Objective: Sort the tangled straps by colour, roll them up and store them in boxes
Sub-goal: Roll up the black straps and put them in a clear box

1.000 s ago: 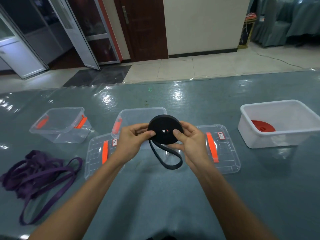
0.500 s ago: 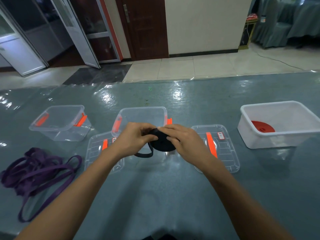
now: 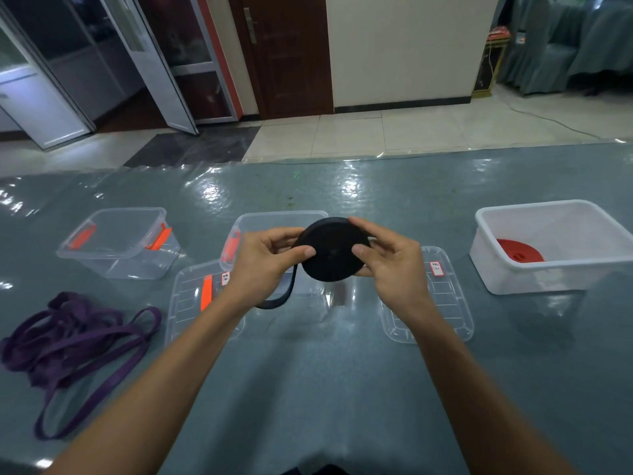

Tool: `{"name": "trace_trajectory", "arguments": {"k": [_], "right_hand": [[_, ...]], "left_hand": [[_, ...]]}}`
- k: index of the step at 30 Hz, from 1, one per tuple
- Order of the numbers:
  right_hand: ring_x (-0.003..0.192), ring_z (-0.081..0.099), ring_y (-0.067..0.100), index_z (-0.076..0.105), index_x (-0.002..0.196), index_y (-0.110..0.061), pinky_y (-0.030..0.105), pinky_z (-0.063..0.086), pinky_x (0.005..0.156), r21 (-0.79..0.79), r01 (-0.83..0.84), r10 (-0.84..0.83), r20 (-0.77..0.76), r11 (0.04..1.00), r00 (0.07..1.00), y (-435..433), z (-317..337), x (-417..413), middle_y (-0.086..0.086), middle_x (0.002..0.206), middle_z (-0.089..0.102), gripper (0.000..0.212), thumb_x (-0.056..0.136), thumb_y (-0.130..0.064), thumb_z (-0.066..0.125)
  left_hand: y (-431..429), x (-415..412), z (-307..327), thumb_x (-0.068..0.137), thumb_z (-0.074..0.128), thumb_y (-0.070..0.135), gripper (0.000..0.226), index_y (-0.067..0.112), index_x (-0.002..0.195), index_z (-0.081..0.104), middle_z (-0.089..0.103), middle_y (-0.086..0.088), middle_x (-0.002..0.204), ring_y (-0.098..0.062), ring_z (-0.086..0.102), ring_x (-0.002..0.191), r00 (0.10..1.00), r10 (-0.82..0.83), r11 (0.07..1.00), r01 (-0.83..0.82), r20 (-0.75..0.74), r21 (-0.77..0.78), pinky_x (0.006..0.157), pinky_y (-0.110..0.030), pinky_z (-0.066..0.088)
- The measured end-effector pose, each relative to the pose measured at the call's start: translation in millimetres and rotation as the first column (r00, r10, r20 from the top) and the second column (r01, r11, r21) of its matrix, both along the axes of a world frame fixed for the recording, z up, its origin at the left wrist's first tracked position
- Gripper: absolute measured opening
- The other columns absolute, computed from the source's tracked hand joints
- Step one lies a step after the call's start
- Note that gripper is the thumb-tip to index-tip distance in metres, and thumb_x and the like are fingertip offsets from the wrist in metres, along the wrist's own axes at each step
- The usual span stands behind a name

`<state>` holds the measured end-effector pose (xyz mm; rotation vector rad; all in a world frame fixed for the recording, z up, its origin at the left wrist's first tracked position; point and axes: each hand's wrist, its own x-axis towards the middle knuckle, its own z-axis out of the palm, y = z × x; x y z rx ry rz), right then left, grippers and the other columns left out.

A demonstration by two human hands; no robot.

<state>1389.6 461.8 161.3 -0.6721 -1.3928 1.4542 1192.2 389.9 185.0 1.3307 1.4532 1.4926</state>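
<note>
We see a plain black strap roll (image 3: 330, 250) with a black tail, a heap of deep purple straps (image 3: 68, 337) near the worktop's left edge, and a red roll (image 3: 519, 253) inside a white box (image 3: 548, 279) towards the right edge. The left clear box (image 3: 116, 265) and middle clear box (image 3: 274, 219) carry orange clips; the left clear lid (image 3: 186, 313) shows an orange bar and, like the right clear lid (image 3: 448, 303), a white label edged red. The worktop (image 3: 342, 389) is dull grey-blue under glossy film with white glints, and beyond it lie cream floor tiles (image 3: 376, 135) and a dark brown door (image 3: 287, 56).
</note>
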Motion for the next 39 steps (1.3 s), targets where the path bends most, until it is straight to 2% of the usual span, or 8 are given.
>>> {"name": "trace_trajectory", "arguments": {"k": [8, 11, 14, 18, 24, 30, 34, 39], "right_hand": [[0.105, 0.072, 0.022, 0.068, 0.124, -0.02, 0.04, 0.063, 0.073, -0.129, 0.024, -0.041, -0.134, 0.991, 0.99, -9, -9, -4, -0.001, 0.112, 0.075, 0.047, 0.092, 0.013, 0.058], [0.113, 0.067, 0.011, 0.062, 0.126, -0.028, 0.037, 0.06, 0.09, 0.055, 0.031, -0.038, 0.139, 0.998, 0.99, -10, -8, -1, -0.009, 0.116, 0.071, 0.047, 0.093, 0.005, 0.061], [0.123, 0.055, 0.006, 0.05, 0.14, -0.032, 0.031, 0.05, 0.102, 0.479, -0.114, -0.178, 0.521, 0.87, 0.835, -5, 1, 4, -0.012, 0.135, 0.058, 0.053, 0.094, -0.008, 0.062], [0.122, 0.054, 0.013, 0.052, 0.143, -0.031, 0.034, 0.049, 0.098, 0.574, -0.324, -0.148, 0.626, 0.752, 0.766, -5, 10, -1, -0.009, 0.138, 0.055, 0.055, 0.095, -0.004, 0.055], [0.111, 0.059, 0.009, 0.067, 0.129, -0.023, 0.023, 0.045, 0.1, 0.464, -0.185, -0.051, 0.45, 0.866, 0.892, 2, 5, 1, -0.003, 0.118, 0.067, 0.05, 0.089, 0.007, 0.058], [0.115, 0.066, 0.02, 0.07, 0.123, -0.034, 0.051, 0.054, 0.097, 0.125, 0.019, -0.033, 0.109, 0.992, 0.993, 4, -8, 2, -0.003, 0.121, 0.069, 0.055, 0.09, 0.008, 0.06], [0.121, 0.063, 0.021, 0.068, 0.125, -0.037, 0.051, 0.051, 0.102, 0.034, 0.04, -0.043, 0.084, 0.999, 0.996, -4, -17, -5, 0.0, 0.129, 0.067, 0.056, 0.092, 0.006, 0.06], [0.119, 0.055, 0.009, 0.042, 0.149, -0.031, 0.037, 0.054, 0.094, 0.548, -0.083, -0.232, 0.48, 0.832, 0.846, -12, -21, -2, -0.009, 0.138, 0.053, 0.058, 0.097, -0.013, 0.06]], "left_hand": [[-4, 6, -9, 0.088, 0.071, -0.001, 0.024, 0.013, 0.108, 0.076, 0.079, -0.003, 0.101, -0.021, 0.076, 0.097, 0.999, 0.036, 0.999, -0.036, 0.036, -0.013, 0.082, -0.024, 0.059], [-7, -2, -13, 0.089, 0.072, 0.002, 0.025, 0.023, 0.1, 0.078, 0.08, 0.0, 0.096, -0.019, 0.076, 0.093, 0.998, 0.052, 0.997, -0.054, -0.042, -0.054, 0.083, -0.026, 0.06], [-8, -13, -13, 0.089, 0.073, 0.003, 0.024, 0.025, 0.097, 0.078, 0.08, 0.004, 0.092, -0.016, 0.076, 0.09, 0.977, 0.04, 0.996, -0.056, -0.212, -0.071, 0.085, -0.028, 0.06], [-6, -12, -6, 0.088, 0.074, 0.005, 0.021, 0.023, 0.098, 0.077, 0.079, 0.008, 0.09, -0.01, 0.075, 0.087, 0.942, -0.047, 0.996, 0.018, -0.331, -0.09, 0.081, -0.02, 0.057], [-4, -5, 0, 0.089, 0.074, 0.006, 0.018, 0.02, 0.1, 0.078, 0.079, -0.003, 0.092, -0.021, 0.076, 0.09, 0.994, -0.039, 0.996, 0.03, -0.103, -0.087, 0.081, -0.025, 0.059], [-9, 9, -9, 0.092, 0.068, 0.005, 0.029, 0.024, 0.111, 0.076, 0.078, -0.002, 0.106, -0.018, 0.075, 0.1, 0.994, -0.01, 1.0, 0.011, 0.11, -0.009, 0.082, -0.021, 0.057], [-11, 15, -18, 0.092, 0.068, 0.007, 0.026, 0.026, 0.108, 0.076, 0.079, 0.001, 0.104, -0.016, 0.075, 0.098, 0.993, 0.068, 0.998, -0.068, 0.101, -0.003, 0.08, -0.019, 0.056], [-12, -7, -20, 0.093, 0.067, 0.004, 0.02, 0.016, 0.107, 0.076, 0.079, -0.005, 0.097, -0.021, 0.076, 0.091, 0.996, 0.067, 0.992, -0.06, 0.062, -0.108, 0.079, -0.027, 0.06]]}}
